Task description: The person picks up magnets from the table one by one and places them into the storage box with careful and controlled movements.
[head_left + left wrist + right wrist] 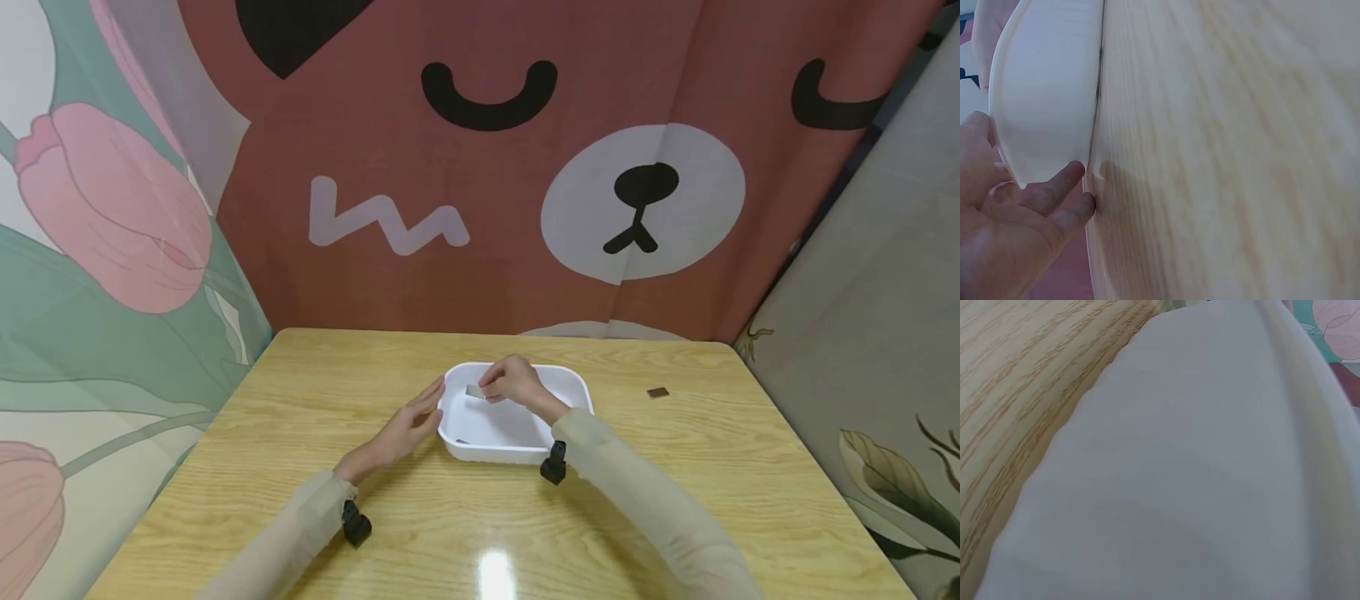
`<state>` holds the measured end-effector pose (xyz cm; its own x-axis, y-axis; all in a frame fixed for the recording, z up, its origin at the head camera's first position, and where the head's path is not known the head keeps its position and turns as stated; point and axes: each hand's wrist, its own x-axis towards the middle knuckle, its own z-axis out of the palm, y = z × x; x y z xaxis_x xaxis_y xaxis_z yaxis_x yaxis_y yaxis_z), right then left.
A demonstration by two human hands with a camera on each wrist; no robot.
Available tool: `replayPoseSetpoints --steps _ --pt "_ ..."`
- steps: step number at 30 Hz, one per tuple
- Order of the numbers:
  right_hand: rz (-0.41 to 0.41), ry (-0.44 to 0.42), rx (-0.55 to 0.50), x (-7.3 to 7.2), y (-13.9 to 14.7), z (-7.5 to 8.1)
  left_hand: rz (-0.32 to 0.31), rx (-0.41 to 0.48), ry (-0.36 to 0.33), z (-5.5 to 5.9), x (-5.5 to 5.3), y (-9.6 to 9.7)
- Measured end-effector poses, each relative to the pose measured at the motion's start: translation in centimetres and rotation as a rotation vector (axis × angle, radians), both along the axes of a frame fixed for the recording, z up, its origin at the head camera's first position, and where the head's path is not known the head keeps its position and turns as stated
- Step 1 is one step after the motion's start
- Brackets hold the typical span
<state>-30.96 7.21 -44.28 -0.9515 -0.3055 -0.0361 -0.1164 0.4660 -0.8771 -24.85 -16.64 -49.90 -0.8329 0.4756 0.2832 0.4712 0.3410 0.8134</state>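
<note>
A white plastic tray [495,454] with rounded corners stands on the wooden table. My right hand [517,382] reaches over its rim, and its curled fingertips pinch the edge of a small flat grey rectangular piece [474,391]. Another dark sliver [462,442] shows at the tray's front left inner corner. Beside the tray's left end, my left hand [408,429] has its fingers extended against the side. The left wrist view shows the left hand [1016,219] at the tray's outer wall [1047,94]. In the right wrist view the tray wall [1166,450] hides the right hand's fingers.
A small flat dark-brown piece [657,392] lies on the table [360,533] to the right of the tray. Behind the table hangs a brown curtain [375,283] with a bear print, and patterned curtains hang on both sides.
</note>
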Motion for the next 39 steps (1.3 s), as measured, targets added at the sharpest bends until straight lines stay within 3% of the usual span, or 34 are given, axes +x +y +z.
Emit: replayPoseSetpoints --steps 17,30,39 --pt "-0.028 -0.084 0.017 -1.0 -0.8 -0.7 -0.010 0.001 0.029 -0.1 -0.1 -0.1" --pt "-0.013 -0.051 0.081 -1.4 -1.0 -2.0 -0.028 0.050 0.033 -0.2 0.0 0.1" --pt "-0.039 -0.076 0.088 -1.6 -1.3 -2.1 -0.030 0.029 0.011 -0.1 0.0 0.0"
